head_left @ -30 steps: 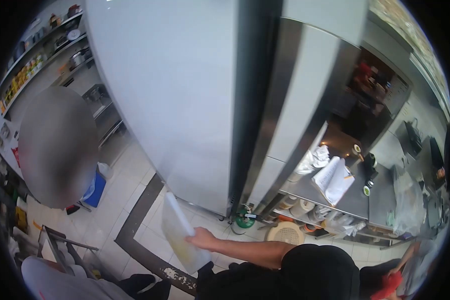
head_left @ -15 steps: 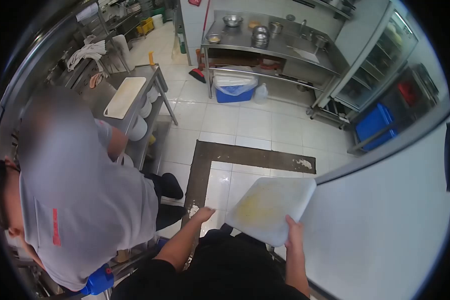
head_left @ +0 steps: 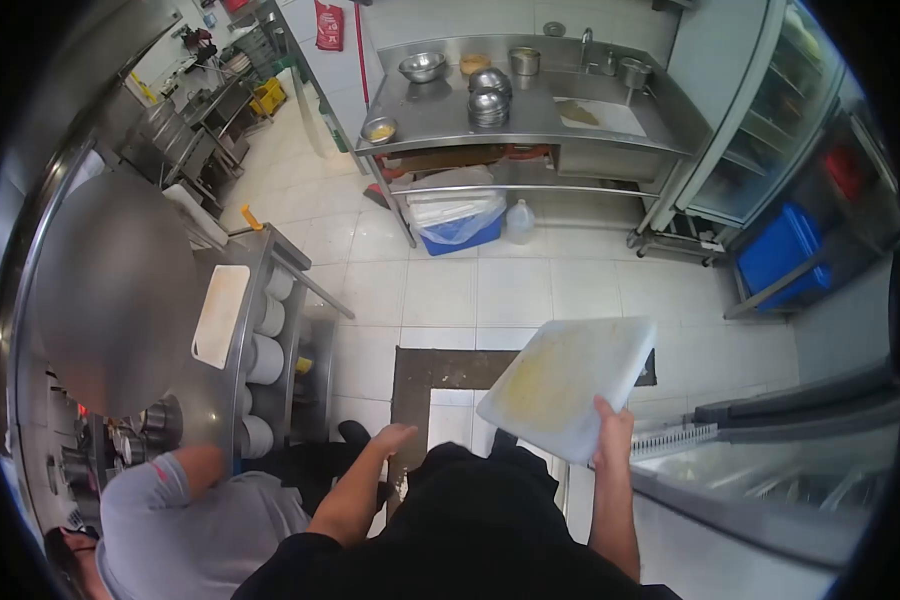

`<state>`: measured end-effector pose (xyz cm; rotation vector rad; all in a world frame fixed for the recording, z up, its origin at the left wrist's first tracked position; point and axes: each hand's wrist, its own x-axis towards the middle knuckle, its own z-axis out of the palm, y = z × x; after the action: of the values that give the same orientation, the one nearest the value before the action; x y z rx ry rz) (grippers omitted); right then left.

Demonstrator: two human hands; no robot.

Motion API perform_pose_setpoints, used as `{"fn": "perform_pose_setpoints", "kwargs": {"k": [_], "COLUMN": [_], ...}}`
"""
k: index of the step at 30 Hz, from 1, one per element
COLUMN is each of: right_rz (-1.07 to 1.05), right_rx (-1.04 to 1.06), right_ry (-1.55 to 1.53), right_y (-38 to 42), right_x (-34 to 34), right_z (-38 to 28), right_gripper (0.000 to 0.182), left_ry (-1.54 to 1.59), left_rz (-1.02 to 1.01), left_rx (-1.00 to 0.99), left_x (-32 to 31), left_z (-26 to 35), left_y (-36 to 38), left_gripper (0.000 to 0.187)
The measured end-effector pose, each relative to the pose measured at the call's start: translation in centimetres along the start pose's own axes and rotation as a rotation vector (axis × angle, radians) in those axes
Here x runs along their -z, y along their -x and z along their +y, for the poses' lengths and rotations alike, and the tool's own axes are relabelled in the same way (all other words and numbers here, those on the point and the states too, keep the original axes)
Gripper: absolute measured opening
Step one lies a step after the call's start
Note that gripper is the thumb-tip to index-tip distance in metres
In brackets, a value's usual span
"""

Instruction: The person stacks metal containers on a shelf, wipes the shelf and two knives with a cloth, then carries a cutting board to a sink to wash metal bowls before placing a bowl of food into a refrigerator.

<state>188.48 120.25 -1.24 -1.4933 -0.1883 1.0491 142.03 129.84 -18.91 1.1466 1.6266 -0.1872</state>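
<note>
My right hand grips the near right edge of a white cutting board with yellow stains on its face. The board is tilted in front of my body, above the floor. My left hand is out at my left side, holding nothing, with its fingers loosely extended; it touches nothing. Close to it on the left is a person in a grey shirt, bent beside a steel table. Another white cutting board lies on that table.
Ahead stands a steel counter with a sink, metal bowls and pots. Beneath it are a blue container and a plastic jug. A glass-door fridge and blue bin are at right. A dark strip crosses the floor.
My view has advanced towards the counter. The cutting board, still in my right hand, appears slightly further right and higher. The person in grey now appears lower at the left.
</note>
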Motion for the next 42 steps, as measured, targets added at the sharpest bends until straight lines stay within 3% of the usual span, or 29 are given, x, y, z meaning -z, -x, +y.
{"fn": "perform_pose_setpoints", "kwargs": {"k": [1, 4, 9, 12, 15, 23, 25, 27, 29, 31, 34, 35, 38, 42], "right_rz": [-0.034, -0.095, -0.252, -0.312, -0.322, -0.397, -0.421, -0.47, -0.52, -0.497, -0.503, -0.52, -0.556, -0.544], "right_rx": [0.017, 0.073, 0.129, 0.181, 0.266, 0.293, 0.31, 0.302, 0.258, 0.235, 0.163, 0.134, 0.055, -0.01], "right_ry": [-0.001, 0.024, -0.075, -0.105, -0.023, 0.094, 0.111, 0.114, 0.104, 0.136, 0.144, 0.14, 0.103, 0.057], "right_y": [-1.3, -6.3, -14.6, -19.1, -25.1, -39.1, -41.7, -44.4, -46.8, -50.1, -53.0, -53.9, -56.1, -59.9], "right_x": [-2.1, -7.8, -20.0, -27.7, -35.8, -50.3, -52.4, -54.4, -55.3, -56.6, -59.1, -60.2, -62.6, -65.3], "right_z": [-2.1, -6.7, -14.2, -16.7, -21.1, -29.4, -30.9, -32.2, -33.0, -32.3, -32.9, -33.3, -33.2, -29.7], "right_gripper": [0.037, 0.038, 0.038, 0.038, 0.038, 0.033, 0.031, 0.029, 0.028, 0.026, 0.025, 0.025, 0.026, 0.028], "left_ry": [0.096, 0.515, 0.93, 0.999, 1.064, 0.875, 0.802, 0.883, 0.84, 0.816, 0.944, 0.943, 0.999, 0.928], "left_rz": [-0.038, 0.009, -0.017, -0.085, -0.084, -0.138, -0.165, 0.198, 0.652, 1.016, 0.819, 0.744, 0.783, 0.842], "left_rx": [0.117, 0.034, -0.338, -0.493, -0.471, -0.439, -0.347, -0.271, -0.267, -0.157, -0.069, -0.076, -0.157, -0.155], "left_x": [1.1, 3.5, 7.7, 12.7, 19.1, 30.5, 33.6, 37.4, 42.6, 47.5, 52.7, 53.4, 54.8, 58.3], "left_z": [1.3, 7.3, 23.2, 32.2, 39.9, 53.3, 55.1, 56.3, 52.5, 55.7, 57.1, 57.9, 57.4, 58.0], "left_y": [0.8, 1.4, -2.8, -8.8, -14.2, -24.3, -26.6, -30.5, -43.1, -44.1, -46.0, -45.8, -48.4, -44.9], "left_gripper": [0.05, 0.065, 0.067, 0.073, 0.079, 0.07, 0.073, 0.083, 0.092, 0.077, 0.068, 0.052, 0.037, 0.029]}}
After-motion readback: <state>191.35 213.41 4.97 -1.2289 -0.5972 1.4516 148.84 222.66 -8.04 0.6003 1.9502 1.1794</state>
